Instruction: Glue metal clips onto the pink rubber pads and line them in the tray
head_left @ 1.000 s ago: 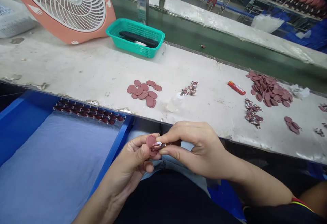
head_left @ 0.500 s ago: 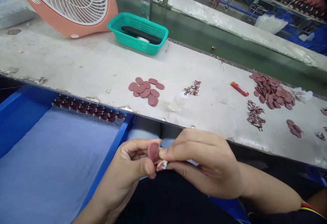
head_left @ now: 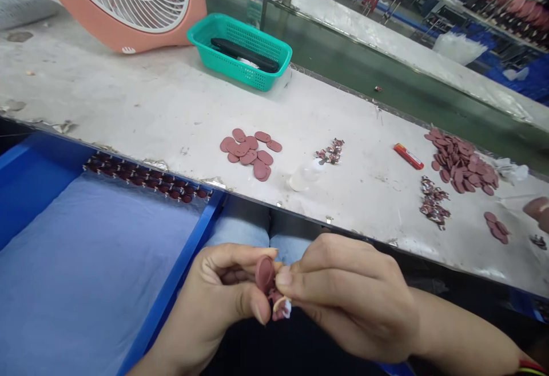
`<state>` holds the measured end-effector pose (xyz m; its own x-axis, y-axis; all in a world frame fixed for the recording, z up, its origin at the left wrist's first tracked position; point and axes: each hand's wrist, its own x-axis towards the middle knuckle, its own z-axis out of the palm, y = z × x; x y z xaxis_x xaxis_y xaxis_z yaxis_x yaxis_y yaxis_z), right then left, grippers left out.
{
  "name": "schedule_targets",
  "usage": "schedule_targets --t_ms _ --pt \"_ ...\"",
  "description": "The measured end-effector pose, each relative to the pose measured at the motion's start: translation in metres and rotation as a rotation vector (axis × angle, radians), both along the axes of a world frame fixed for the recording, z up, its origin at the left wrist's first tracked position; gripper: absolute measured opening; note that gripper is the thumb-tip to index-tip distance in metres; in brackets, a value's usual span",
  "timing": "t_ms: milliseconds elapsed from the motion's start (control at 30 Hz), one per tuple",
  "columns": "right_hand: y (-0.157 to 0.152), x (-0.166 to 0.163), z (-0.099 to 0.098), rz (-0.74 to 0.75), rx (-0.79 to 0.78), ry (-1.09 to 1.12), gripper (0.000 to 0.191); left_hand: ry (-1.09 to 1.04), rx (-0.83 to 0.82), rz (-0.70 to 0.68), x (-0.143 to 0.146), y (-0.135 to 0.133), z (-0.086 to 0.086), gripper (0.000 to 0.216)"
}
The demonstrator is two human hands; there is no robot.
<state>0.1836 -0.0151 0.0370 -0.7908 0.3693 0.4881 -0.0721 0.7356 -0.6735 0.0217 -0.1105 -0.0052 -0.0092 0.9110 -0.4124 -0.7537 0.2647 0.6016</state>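
We see the bench [head_left: 141,107] at 12 o'clock and the blue tray [head_left: 175,284] at 9 o'clock. At 6 o'clock, the left hand [head_left: 221,287] and right hand [head_left: 347,299] meet, pinching a maroon disc [head_left: 265,275], seemingly light and flexible, best held by its rim.

Teal basket [head_left: 253,76] — salmon fan [head_left: 128,39] beside, red lighter [head_left: 408,156]
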Motion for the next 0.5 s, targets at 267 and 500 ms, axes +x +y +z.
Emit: schedule_targets --t_ms 267,500 --pt "0.018 -0.015 -0.025 -0.064 -0.103 -0.082 0.009 0.008 -0.156 0.147 -0.001 0.015 -0.026 0.037" --pt "0.027 -0.023 -0.035 -0.035 -0.154 -0.102 0.007 -0.022 -0.168 0.182 -0.002 0.017 -0.031 0.037"
